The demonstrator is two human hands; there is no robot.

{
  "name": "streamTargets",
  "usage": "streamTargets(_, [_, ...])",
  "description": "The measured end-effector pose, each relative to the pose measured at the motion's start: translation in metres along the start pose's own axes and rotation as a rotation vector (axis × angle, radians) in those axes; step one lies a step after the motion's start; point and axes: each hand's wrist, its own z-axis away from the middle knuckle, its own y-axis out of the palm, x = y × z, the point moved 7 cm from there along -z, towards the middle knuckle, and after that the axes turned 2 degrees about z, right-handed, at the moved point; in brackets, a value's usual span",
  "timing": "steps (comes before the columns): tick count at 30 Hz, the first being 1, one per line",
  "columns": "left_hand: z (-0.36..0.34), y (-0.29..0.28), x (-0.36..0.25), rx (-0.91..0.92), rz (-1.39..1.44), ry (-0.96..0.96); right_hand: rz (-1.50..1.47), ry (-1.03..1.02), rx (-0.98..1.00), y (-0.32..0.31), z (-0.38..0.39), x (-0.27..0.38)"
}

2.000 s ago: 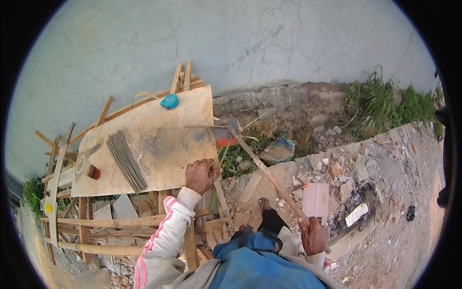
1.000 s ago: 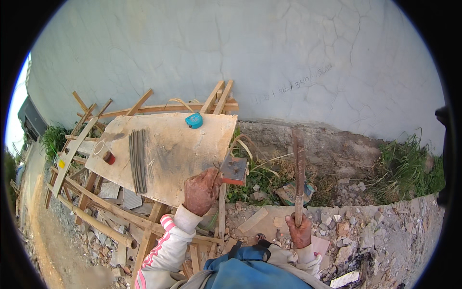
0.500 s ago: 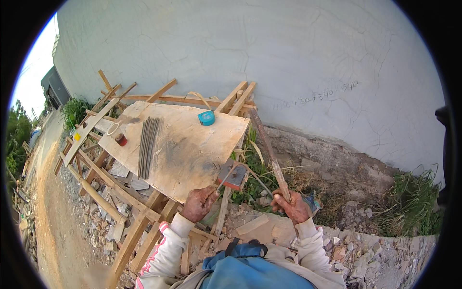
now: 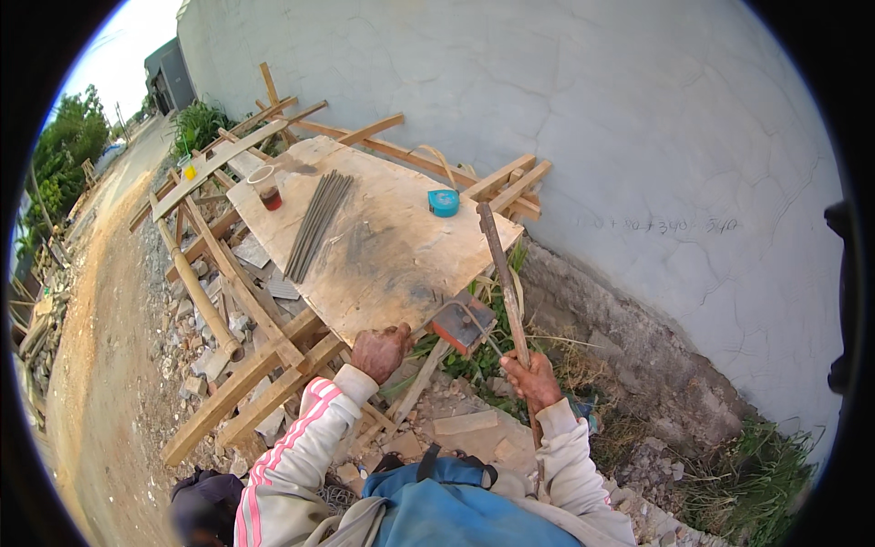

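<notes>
My left hand (image 4: 381, 353) is closed in a fist at the near corner of the plywood board (image 4: 365, 246), on one end of a thin bent steel rod (image 4: 478, 325). The rod's bend lies over a small reddish block (image 4: 456, 325) with a dark top, fixed by the board's corner. My right hand (image 4: 533, 381) is wrapped round a long rusty metal bar (image 4: 507, 273), which slants up past the block. The rod's other end reaches this hand; whether the fingers pinch it too is hidden.
On the board lie a bundle of straight steel rods (image 4: 317, 226), a clear cup of dark red liquid (image 4: 266, 188) and a teal tape measure (image 4: 444, 202). Timber beams (image 4: 264, 392) support it over rubble. A cracked grey wall (image 4: 592, 109) stands behind; a dirt road (image 4: 109, 346) runs left.
The view has turned, so the board and wall sit differently in the picture. Both hands keep their hold beside the block. A dark, blurred thing has come into view at lower left.
</notes>
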Motion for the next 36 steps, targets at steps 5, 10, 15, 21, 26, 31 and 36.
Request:
streamTargets(5, [0.002, 0.006, -0.001, 0.014, -0.019, 0.029, 0.022, 0.044, 0.017, -0.001, -0.004, -0.009])
streamTargets(10, [-0.005, 0.006, 0.005, 0.052, -0.041, 0.057, 0.039, 0.015, -0.051, 0.003, -0.001, -0.013])
streamTargets(15, [-0.007, 0.003, 0.006, 0.066, -0.044, 0.143, 0.018, 0.012, -0.069, 0.004, 0.001, -0.015])
streamTargets(21, [-0.012, 0.006, 0.014, 0.064, -0.003, 0.229, 0.021, 0.063, -0.094, 0.002, 0.004, -0.018])
streamTargets(26, [-0.02, 0.006, 0.024, 0.042, 0.067, 0.306, 0.006, 0.059, -0.102, 0.003, 0.005, -0.013])
streamTargets(31, [-0.015, 0.002, 0.019, 0.07, 0.037, 0.154, 0.029, 0.074, -0.078, 0.002, 0.002, -0.016])
streamTargets(36, [-0.02, -0.004, 0.007, -0.035, 0.066, -0.04, 0.039, -0.002, -0.02, 0.0, -0.012, -0.016])
